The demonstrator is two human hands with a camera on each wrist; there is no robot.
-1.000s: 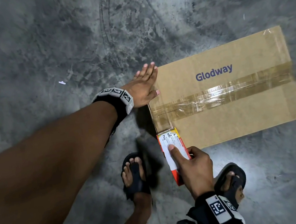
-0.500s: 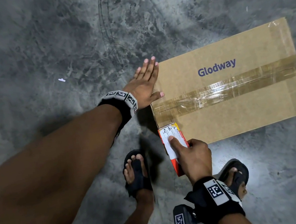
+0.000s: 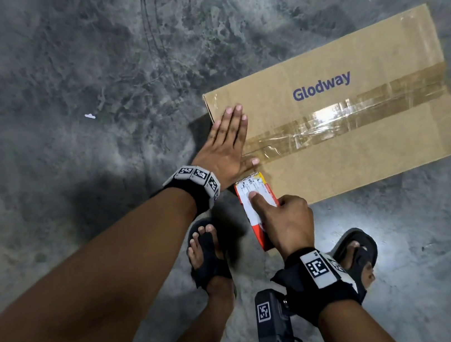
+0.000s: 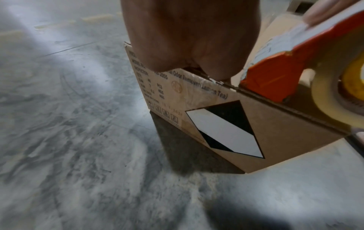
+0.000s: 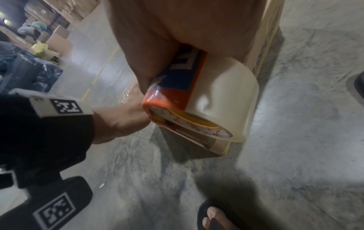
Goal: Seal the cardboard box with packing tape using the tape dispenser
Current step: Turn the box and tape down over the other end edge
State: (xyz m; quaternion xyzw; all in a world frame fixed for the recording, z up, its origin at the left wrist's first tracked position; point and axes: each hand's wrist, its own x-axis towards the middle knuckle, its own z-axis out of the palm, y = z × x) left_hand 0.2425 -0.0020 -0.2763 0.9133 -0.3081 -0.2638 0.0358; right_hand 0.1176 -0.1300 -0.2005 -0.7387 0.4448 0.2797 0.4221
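Note:
A brown cardboard box (image 3: 359, 133) marked "Glodway" stands on the concrete floor, with a strip of clear packing tape (image 3: 342, 119) along its top seam. My left hand (image 3: 229, 144) lies flat on the box's near-left corner, fingers straight, thumb at the tape's end. My right hand (image 3: 284, 220) grips the orange tape dispenser (image 3: 255, 204), forefinger stretched along its top. The dispenser's toothed front edge sits at the box's left end, just below the taped seam. In the right wrist view the tape roll (image 5: 222, 99) hangs beside the box's end wall (image 5: 263, 51).
Grey concrete floor (image 3: 87, 74) surrounds the box. My two sandalled feet (image 3: 207, 255) stand close behind the dispenser. A small white scrap (image 3: 89, 116) lies to the left. Far off in the right wrist view are stacked cartons (image 5: 57, 35) and dark wrapped bundles (image 5: 23, 68).
My left hand has moved from the box's left edge onto its top, lying flat by the tape's end. The right hand with the dispenser has stayed at the box's left end.

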